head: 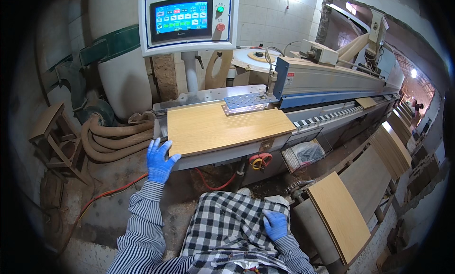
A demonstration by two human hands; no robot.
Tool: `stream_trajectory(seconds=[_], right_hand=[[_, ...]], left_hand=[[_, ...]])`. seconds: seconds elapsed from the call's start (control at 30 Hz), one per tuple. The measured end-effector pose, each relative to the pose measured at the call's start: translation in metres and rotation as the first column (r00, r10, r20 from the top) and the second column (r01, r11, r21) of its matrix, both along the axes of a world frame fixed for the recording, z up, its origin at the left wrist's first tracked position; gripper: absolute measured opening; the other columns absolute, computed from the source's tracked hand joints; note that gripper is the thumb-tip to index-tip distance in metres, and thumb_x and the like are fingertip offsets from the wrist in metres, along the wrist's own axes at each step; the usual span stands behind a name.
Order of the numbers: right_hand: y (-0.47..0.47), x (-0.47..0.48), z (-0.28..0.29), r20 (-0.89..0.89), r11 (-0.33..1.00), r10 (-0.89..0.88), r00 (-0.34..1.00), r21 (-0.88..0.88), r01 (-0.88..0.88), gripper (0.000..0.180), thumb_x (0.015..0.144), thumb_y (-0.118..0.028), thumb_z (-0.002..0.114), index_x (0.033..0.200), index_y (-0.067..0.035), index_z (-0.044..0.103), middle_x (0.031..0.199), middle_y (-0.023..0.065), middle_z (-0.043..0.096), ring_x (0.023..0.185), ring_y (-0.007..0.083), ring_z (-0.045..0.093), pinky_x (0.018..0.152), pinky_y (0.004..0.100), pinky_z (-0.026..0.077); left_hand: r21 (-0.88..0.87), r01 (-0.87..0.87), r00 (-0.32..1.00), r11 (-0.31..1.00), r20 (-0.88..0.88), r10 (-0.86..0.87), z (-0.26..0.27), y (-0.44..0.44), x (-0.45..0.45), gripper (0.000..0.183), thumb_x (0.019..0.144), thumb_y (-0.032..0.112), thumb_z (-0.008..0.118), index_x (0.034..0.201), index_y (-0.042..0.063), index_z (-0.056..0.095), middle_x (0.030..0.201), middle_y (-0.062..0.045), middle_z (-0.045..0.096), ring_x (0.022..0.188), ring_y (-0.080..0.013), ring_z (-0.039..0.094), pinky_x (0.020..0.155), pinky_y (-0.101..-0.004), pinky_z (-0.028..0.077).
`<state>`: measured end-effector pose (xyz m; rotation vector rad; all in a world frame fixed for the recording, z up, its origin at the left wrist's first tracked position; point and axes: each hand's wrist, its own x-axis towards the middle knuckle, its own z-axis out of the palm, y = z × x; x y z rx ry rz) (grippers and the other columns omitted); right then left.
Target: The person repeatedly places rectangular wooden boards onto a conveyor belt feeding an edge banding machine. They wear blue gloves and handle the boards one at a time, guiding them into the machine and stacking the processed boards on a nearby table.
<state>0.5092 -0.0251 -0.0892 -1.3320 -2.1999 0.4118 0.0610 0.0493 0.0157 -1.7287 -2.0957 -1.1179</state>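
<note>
A wood-grain panel (220, 128) lies flat on the metal bed at the feed end of an edge-banding machine (330, 77). My left hand (160, 162), in a blue glove, touches the panel's near left corner with fingers spread, the thumb along the near edge. Over the panel's far edge sits a blue perforated plate (249, 100). My right hand (275, 224), gloved too, rests on the black-and-white checked apron (231, 220) over my lap. Its fingers are bent and their undersides hidden, so I cannot tell whether it grips the cloth.
A control panel with a lit touchscreen (183, 18) stands behind the bed. Ribbed hoses (117, 142) and a wooden stool (53, 135) are at left. Scissors (260, 161) hang below the bed's front. At right, wood-grain boards (337, 217) lie on a roller conveyor (369, 167).
</note>
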Motion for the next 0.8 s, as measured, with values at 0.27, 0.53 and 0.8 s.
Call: stream_trajectory(seconds=[0.27,0.53,0.8], right_hand=[[0.053,0.080,-0.030,-0.226,0.855,-0.485,0.845,0.081,0.512,0.030,0.084,-0.010,0.059,0.112,-0.002,0.063,0.109,0.0186,0.065,0.103,0.0337,0.060,0.096,0.0411,0.045],[0.116,0.165,-0.042,0.554,0.913,-0.407,0.726,0.217,0.346,0.051,0.080,-0.011,0.055,0.130,-0.015,0.052,0.137,0.0093,0.049,0.122,0.0303,0.045,0.102,0.0451,0.035],[0.094,0.162,-0.049,0.536,0.917,-0.398,0.744,0.258,0.305,0.045,0.079,-0.011,0.054,0.124,-0.012,0.055,0.123,0.0066,0.057,0.109,0.0281,0.052,0.092,0.0424,0.041]], left_hand=[[0.085,0.122,0.923,0.989,-0.377,-0.082,0.001,0.028,0.034,0.056,0.084,0.045,0.063,0.124,0.006,0.058,0.123,-0.012,0.061,0.114,-0.0277,0.055,0.108,-0.0458,0.032],[0.065,0.107,0.940,0.992,-0.331,-0.079,0.000,0.032,0.038,0.046,0.082,0.036,0.064,0.119,0.009,0.061,0.117,-0.010,0.064,0.106,-0.0251,0.059,0.105,-0.0434,0.035],[0.087,0.093,0.938,0.992,-0.341,-0.058,0.001,0.029,0.038,0.042,0.082,0.033,0.064,0.117,0.010,0.063,0.116,-0.010,0.065,0.105,-0.0241,0.060,0.105,-0.0428,0.036]])
